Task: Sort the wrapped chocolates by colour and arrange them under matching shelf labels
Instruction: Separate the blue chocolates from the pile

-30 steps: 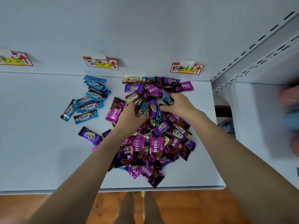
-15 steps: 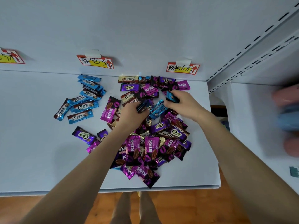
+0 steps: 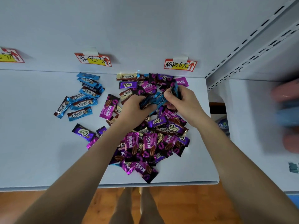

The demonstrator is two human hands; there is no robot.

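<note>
A mixed heap of wrapped chocolates (image 3: 150,143), pink, purple, gold and blue, lies on the white shelf (image 3: 32,151). Several sorted blue chocolates (image 3: 80,98) sit under the blue label (image 3: 93,59). The pink label (image 3: 179,65) hangs above the heap's far right. My left hand (image 3: 133,110) grips blue chocolates (image 3: 149,101) at the heap's top. My right hand (image 3: 182,101) pinches another blue chocolate (image 3: 175,91) and touches the one in my left hand.
A third label (image 3: 11,55) is at the far left. Two purple chocolates (image 3: 83,132) lie apart, left of the heap. A slotted shelf upright (image 3: 242,50) borders the right side. The shelf's front edge (image 3: 145,185) runs over a wooden floor.
Both hands lifted blue chocolates out of the heap and came together. My right hand now holds one raised near the pink label's side.
</note>
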